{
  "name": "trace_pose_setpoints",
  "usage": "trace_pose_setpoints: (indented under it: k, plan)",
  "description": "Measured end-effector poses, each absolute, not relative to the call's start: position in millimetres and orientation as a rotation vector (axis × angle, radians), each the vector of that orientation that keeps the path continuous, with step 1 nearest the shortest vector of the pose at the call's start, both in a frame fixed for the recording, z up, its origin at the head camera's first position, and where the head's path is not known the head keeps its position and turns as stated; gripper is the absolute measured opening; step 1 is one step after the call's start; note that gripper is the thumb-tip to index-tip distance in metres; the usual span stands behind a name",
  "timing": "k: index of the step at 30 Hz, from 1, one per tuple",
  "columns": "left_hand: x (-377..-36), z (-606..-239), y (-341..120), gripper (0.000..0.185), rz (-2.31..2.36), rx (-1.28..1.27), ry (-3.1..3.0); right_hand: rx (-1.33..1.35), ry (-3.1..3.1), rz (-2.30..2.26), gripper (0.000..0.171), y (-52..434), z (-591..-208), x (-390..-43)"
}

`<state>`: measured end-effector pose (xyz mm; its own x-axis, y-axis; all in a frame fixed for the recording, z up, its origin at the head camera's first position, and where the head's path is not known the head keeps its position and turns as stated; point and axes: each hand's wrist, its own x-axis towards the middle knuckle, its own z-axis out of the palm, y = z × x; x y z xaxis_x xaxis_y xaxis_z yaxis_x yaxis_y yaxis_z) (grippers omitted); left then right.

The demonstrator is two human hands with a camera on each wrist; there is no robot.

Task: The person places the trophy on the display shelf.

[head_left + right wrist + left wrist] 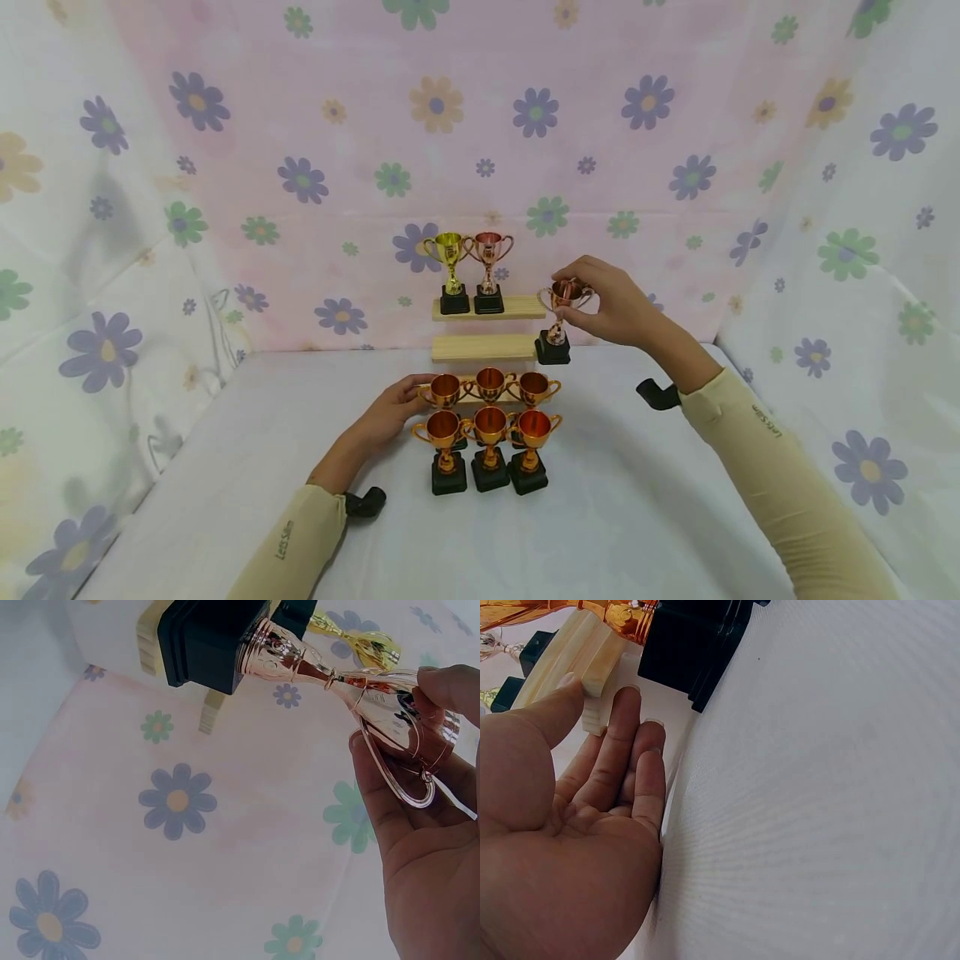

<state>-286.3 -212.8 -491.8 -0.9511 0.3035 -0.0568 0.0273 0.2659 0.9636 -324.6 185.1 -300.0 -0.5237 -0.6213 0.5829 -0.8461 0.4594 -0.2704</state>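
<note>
My right hand [611, 304] pinches a rose-gold trophy [556, 333] by its cup, with the black base hanging down at the right end of the wooden stepped stand [483, 347]. In the right wrist view, thumb and fingers lie on either side of the shiny cup [390, 727]. My left hand [392, 414] is low at the stand's left end, its thumb touching the wooden step [570, 656] and its other fingers extended beside it. On the top step stand a gold trophy [452, 250] and another rose-gold trophy [488, 250], side by side.
Several bronze-coloured trophies in two rows, including a front-left one [442, 429], stand before the stand and partly hide its lowest step. White cloth [630, 483] covers the table. A flowered curtain [480, 100] hangs behind and at both sides.
</note>
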Motion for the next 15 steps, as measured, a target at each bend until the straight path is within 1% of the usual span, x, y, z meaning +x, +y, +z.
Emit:
trace_pose_setpoints:
  k: [7,15]
  plan:
    - [-285,-491,-212,0.051,1.759,0.322,2.284,1.198,-2.364,0.753,0.041,181,-287,-335]
    - [-287,-492,-212,0.05,1.772,0.318,2.278,1.166,-2.416,0.735,0.04,178,-277,-347]
